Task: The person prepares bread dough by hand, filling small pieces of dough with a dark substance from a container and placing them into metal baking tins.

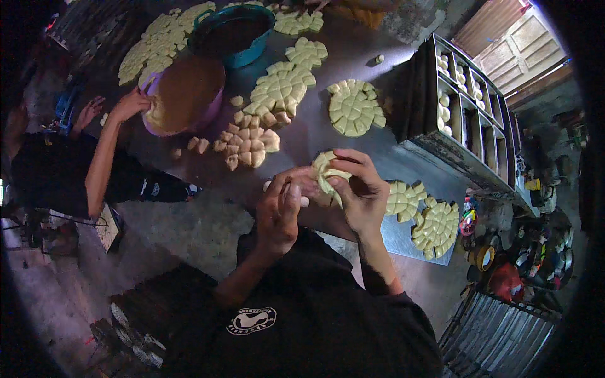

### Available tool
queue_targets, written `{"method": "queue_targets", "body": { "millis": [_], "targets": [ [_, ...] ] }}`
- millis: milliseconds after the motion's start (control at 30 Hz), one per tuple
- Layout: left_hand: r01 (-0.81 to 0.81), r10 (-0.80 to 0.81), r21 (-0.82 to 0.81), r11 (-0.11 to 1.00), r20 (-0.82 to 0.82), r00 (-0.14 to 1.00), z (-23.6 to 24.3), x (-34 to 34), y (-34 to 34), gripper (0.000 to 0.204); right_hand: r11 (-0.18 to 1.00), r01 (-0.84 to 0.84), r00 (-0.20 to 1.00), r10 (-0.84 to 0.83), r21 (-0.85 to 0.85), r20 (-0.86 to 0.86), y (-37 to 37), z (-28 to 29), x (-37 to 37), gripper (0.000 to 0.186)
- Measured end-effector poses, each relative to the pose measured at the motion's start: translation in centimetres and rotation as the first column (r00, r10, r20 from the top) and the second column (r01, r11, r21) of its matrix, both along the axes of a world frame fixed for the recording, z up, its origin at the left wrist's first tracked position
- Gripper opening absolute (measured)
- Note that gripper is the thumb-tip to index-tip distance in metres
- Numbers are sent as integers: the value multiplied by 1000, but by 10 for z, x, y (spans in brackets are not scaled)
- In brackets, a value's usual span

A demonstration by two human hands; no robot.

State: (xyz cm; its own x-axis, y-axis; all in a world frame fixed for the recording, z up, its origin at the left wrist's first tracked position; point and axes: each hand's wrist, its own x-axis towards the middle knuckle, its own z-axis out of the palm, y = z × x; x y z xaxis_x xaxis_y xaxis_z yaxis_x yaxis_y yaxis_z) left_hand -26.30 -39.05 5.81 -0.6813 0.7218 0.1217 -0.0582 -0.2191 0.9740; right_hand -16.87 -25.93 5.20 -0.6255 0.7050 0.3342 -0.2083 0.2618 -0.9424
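Observation:
In front of my chest, my right hand grips a piece of pale yellow dough, thumb on its near side and fingers over its top. The dough looks folded or creased. My left hand is just left of it, with fingers apart and slightly curved, its fingertips close to the dough; whether they touch I cannot tell. A small whitish lump shows beside the left thumb. Beyond my hands, a round slab of dough cut into pieces lies on the metal table.
Cut dough and browner pieces lie left of centre. Another person's hand touches a purple basin of brown filling. A teal basin stands behind. More dough lies at right, below a rack holding dough balls.

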Motion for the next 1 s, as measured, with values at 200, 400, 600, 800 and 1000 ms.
{"method": "queue_targets", "body": {
  "millis": [200,400,600,800,1000],
  "targets": [
    [414,238,467,781,-836,494,-6,-104,33,61,821,-232,972,210,-522,-103,-30,42,-73,75],
    [-281,115,819,500,258,959,-41,-135,57,48,820,-399,901,434,-410,-9,-38,44,-176,70],
    [-333,134,493,804,395,909,-44,-238,49,80,807,-365,884,457,-465,99,13,38,-303,46],
    [-265,261,-27,964,288,921,-57,-289,19,36,621,-496,733,-76,607,676,116,-15,-471,27],
    [-173,163,-10,985,395,904,-66,-306,9,24,687,-566,639,15,456,769,136,-53,-503,51]
  ]
}}
